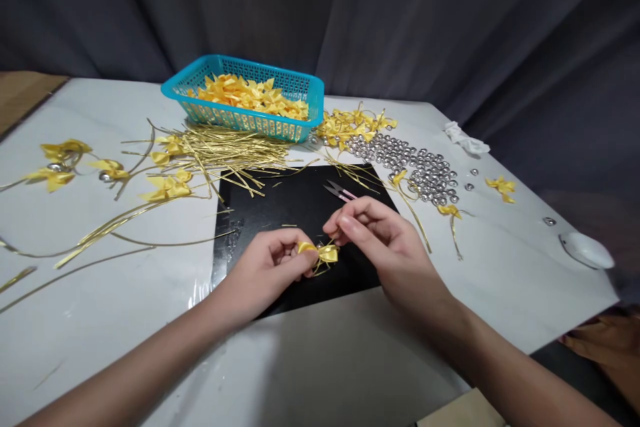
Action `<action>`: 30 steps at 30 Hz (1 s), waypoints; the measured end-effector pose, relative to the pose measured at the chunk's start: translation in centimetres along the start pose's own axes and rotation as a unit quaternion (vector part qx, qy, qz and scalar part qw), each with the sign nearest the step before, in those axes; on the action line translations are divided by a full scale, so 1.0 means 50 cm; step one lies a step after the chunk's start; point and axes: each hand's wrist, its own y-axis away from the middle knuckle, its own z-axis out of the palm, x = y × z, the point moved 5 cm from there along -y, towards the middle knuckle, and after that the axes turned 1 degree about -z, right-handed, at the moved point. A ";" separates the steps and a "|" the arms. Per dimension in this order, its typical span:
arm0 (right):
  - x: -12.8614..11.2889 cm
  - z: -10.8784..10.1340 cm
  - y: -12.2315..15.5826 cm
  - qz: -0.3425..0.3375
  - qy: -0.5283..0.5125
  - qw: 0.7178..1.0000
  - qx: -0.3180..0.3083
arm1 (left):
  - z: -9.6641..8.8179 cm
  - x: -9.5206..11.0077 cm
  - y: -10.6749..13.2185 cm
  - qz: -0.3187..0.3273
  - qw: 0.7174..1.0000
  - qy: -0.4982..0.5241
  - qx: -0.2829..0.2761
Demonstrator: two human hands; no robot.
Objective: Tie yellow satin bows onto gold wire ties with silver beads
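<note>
Near the middle of the frame, a yellow bow (329, 253) is pinched between the thumb and fingers of the left hand (283, 255), whose remaining fingers are curled inward. Just to its right, the thumb and forefinger of the right hand (383, 237) are pressed together, and a thin gold strand (331, 241) rising from the bow is gripped at their tips. A small silver bead (321, 246) is seen at the centre of the bow.

Both hands are held over a black mat (295, 203), on which small scissors (340, 192) are laid with the blades parted, partly covered by the right hand. Beyond the mat, toward the upper centre, loose gold cords (235, 150) are heaped in front of a blue basket (235, 111), in which yellow ribbon pieces (250, 95) are piled. To the right of the basket, a cluster of yellow bows with cords (353, 125) is bordered by many silver beads (425, 173). More bows (63, 160) are scattered at the left of the frame. A crumpled white tissue (466, 140) is placed at the upper right, and a rounded white object (586, 250) is set near the right edge of the white table (125, 327).
</note>
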 end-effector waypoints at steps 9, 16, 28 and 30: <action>-0.044 -0.050 0.004 -0.121 -0.031 0.989 0.084 | -0.001 -0.001 0.002 -0.009 1.000 -0.003 0.008; -0.078 -0.075 0.003 -0.178 -0.077 0.976 0.098 | -0.003 -0.006 0.002 -0.011 1.000 -0.018 0.018; -0.143 -0.118 0.049 -0.352 0.113 0.871 0.322 | -0.001 -0.003 0.003 -0.009 1.000 -0.018 0.019; -0.143 -0.125 0.055 -0.327 0.105 0.886 0.312 | -0.002 -0.003 0.003 -0.007 1.000 -0.018 0.019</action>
